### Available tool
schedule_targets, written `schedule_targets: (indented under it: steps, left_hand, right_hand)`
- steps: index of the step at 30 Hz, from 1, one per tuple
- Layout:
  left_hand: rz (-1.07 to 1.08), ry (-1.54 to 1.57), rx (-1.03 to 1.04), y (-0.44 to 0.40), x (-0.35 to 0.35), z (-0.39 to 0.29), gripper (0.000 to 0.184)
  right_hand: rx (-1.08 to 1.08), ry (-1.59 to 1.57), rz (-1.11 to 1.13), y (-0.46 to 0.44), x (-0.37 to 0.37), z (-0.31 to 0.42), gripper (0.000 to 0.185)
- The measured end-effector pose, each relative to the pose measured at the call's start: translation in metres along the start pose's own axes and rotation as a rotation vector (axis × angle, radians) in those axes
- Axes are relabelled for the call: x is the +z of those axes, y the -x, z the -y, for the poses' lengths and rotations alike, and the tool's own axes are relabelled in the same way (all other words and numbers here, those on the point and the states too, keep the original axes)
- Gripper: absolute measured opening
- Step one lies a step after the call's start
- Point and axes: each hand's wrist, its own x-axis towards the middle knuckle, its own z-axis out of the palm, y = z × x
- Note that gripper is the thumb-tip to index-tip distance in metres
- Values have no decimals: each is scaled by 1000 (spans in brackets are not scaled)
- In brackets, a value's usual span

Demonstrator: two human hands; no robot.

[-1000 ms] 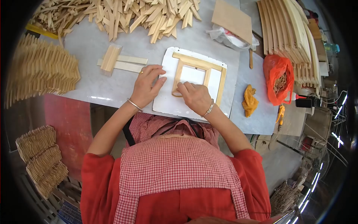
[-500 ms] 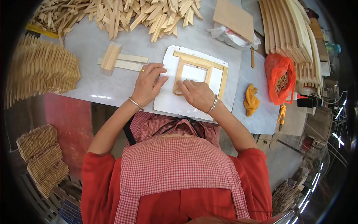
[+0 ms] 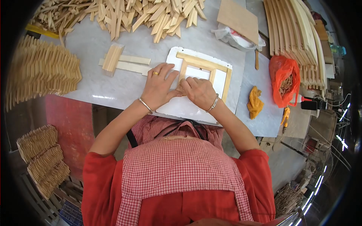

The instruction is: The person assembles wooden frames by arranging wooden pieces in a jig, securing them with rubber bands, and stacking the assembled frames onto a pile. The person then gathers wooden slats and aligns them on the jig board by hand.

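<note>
Head cam: L hand (image 3: 161,85) part-open, R hand (image 3: 200,92) bunched shut, contents unclear; both block near-L corner of wood frame (image 3: 213,76) on white board (image 3: 188,110). Rag (image 3: 255,102), red bag (image 3: 277,81) to R; strip pile (image 3: 162,19) beyond.

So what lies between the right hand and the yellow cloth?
In the head view, from right hand to yellow cloth: part of the white board, the light wooden strip along its edge, then bare grey tabletop.

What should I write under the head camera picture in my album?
Left hand and right hand come together at a small wooden frame on a white board, near piled wood strips.
</note>
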Motion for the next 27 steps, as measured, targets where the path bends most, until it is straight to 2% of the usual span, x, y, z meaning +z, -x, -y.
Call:
schedule_targets:
  steps: [4, 6, 10, 12, 16, 18, 23, 27]
  left_hand:
    - [49, -59, -29, -9, -6, -7, 69]
    - [94, -108, -98, -12, -8, -10, 74]
    - [175, -158, -118, -19, -15, -18, 83]
    - [269, -217, -95, -26, -18, -21, 96]
    - [355, -292, 11, -40, -17, -20, 104]
    - [552, -351, -31, -51, -20, -22, 105]
    - [609, -450, -20, -56, -20, -27, 105]
    - [600, -473, -49, -55, -20, -27, 106]
  right_hand:
    - [57, 24, 4, -5, 5, -14, 12]
    - [155, 66, -90, -14, 14, -23, 14]
    - [263, 99, -107, -43, 24, -48, 17]
    - [270, 86, -119, -55, 30, -61, 17]
    - [302, 76, -95, -60, 34, -76, 16]
    - [314, 84, -98, -49, 33, -80, 14]
    - [450, 55, -87, 16, 1, -65, 10]
    - [689, -110, -125, 70, -12, -16, 6]
